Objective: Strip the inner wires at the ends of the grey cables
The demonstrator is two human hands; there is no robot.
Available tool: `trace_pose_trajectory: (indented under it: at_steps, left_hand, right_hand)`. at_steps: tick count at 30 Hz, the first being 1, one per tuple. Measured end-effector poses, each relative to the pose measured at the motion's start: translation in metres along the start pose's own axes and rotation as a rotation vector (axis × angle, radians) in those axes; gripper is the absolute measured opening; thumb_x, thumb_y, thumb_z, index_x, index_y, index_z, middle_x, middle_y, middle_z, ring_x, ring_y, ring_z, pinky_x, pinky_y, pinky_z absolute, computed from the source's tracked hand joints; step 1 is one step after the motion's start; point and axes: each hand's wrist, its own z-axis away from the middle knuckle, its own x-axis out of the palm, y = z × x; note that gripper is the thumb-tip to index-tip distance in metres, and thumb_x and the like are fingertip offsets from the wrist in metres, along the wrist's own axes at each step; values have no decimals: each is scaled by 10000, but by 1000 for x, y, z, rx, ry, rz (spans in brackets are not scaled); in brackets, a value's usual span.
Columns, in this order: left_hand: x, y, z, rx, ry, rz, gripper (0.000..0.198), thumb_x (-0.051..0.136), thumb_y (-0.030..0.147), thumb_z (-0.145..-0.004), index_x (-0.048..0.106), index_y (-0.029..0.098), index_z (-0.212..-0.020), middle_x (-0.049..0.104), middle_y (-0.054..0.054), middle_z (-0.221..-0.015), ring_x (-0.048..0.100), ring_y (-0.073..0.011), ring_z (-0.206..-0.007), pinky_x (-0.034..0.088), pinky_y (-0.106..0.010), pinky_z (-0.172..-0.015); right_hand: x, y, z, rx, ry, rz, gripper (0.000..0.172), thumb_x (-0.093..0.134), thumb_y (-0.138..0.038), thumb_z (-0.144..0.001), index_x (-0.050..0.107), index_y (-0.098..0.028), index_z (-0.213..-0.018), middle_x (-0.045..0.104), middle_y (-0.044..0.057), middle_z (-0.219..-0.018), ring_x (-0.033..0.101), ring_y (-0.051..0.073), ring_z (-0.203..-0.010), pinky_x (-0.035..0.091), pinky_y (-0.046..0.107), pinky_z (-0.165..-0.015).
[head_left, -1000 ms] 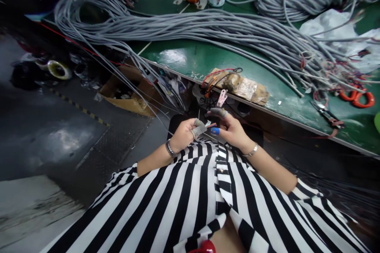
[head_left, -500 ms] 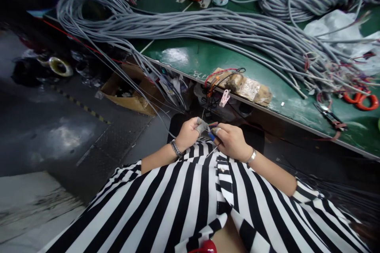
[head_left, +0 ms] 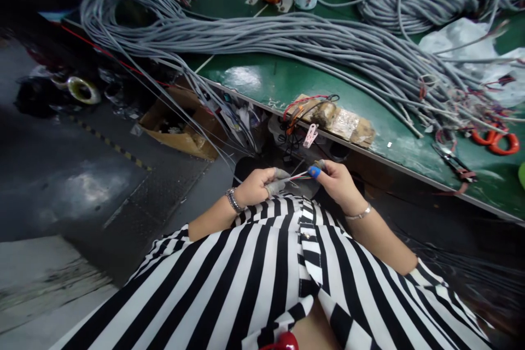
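Note:
Over my lap, my left hand [head_left: 261, 185] is closed around the end of a grey cable, its thumb and finger covered in grey finger wraps. Thin coloured wires [head_left: 298, 176], white, red and green among them, stretch from that cable end across to my right hand [head_left: 337, 183]. The right fingers pinch the far ends of these wires, with a blue cover on the thumb and a greyish wrap on a finger. The cable's grey length [head_left: 223, 154] runs from my left hand up toward the bundle on the bench. The wire tips are hidden in my right fingers.
A thick bundle of grey cables [head_left: 262, 33] lies along the green bench [head_left: 241, 77]. Cutters [head_left: 453, 161] and orange-handled scissors [head_left: 502, 142] sit at the right. A taped block [head_left: 344, 123] and a pink clip [head_left: 310, 135] are at the bench edge. A cardboard box [head_left: 180, 134] stands below.
My hands have moved apart, the right one going right and slightly up. The coloured wires now show stretched out between them, where earlier they were bunched at my fingers.

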Motion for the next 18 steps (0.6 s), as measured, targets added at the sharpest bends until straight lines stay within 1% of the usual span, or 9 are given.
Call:
trace_pose_trajectory:
  at_steps: [2, 4, 6, 8, 10, 12, 15, 18]
  left_hand:
    - [0, -3, 1, -83, 23, 81, 291, 635, 367, -777, 650, 127, -942, 625, -9, -640, 489, -58, -440, 396, -161, -425]
    - [2, -4, 1, -123, 58, 177, 322, 682, 413, -730, 640, 121, -860, 569, 19, -561, 445, -44, -394, 354, -149, -379]
    - [6, -3, 0, -128, 97, 293, 363, 694, 457, -714, 622, 121, -833, 520, 41, -512, 396, -30, -362, 302, -142, -353]
    - [10, -1, -2, -115, 152, 375, 373, 679, 477, -731, 610, 122, -826, 477, 60, -476, 338, -15, -341, 256, -143, -347]
    - [12, 0, -4, -92, 207, 389, 358, 670, 464, -748, 605, 123, -834, 488, 58, -485, 343, -14, -354, 270, -147, -367]
    - [14, -2, -5, -98, 242, 323, 327, 655, 438, -767, 601, 128, -856, 515, 52, -511, 382, -23, -372, 304, -151, -389]
    - [17, -6, -5, -133, 261, 146, 246, 616, 370, -799, 594, 139, -882, 541, 46, -539, 442, -41, -385, 329, -154, -397]
    - [20, -7, -9, -75, 297, -30, 135, 591, 265, -793, 598, 144, -852, 609, 12, -629, 523, -64, -476, 373, -160, -458]
  right_hand:
    - [1, 6, 1, 135, -10, -235, 349, 685, -485, -684, 534, -172, -658, 457, -45, -537, 334, 63, -474, 262, 217, -445]
    - [6, 11, 2, 261, -72, -416, 376, 720, -488, -643, 520, -170, -657, 442, -59, -509, 275, 41, -428, 183, 204, -407]
    - [11, 14, 2, 354, -167, -525, 389, 733, -485, -625, 506, -172, -660, 430, -69, -490, 227, 30, -400, 126, 202, -392]
    - [14, 15, 3, 380, -213, -563, 394, 738, -483, -622, 500, -173, -671, 426, -75, -490, 214, 27, -397, 120, 201, -390]
    - [14, 14, 6, 339, -177, -541, 392, 730, -484, -640, 491, -175, -672, 414, -79, -500, 228, 31, -411, 156, 200, -401]
    - [12, 9, 9, 239, -126, -453, 375, 702, -482, -682, 489, -175, -663, 419, -70, -527, 272, 42, -446, 221, 206, -432]
    - [9, -2, 13, 42, -118, -214, 324, 636, -464, -757, 522, -173, -671, 450, -43, -577, 348, 72, -517, 300, 227, -499]
    - [13, -13, 16, -148, -113, 64, 302, 566, -416, -816, 510, -178, -639, 456, -26, -588, 374, 94, -551, 330, 245, -537]
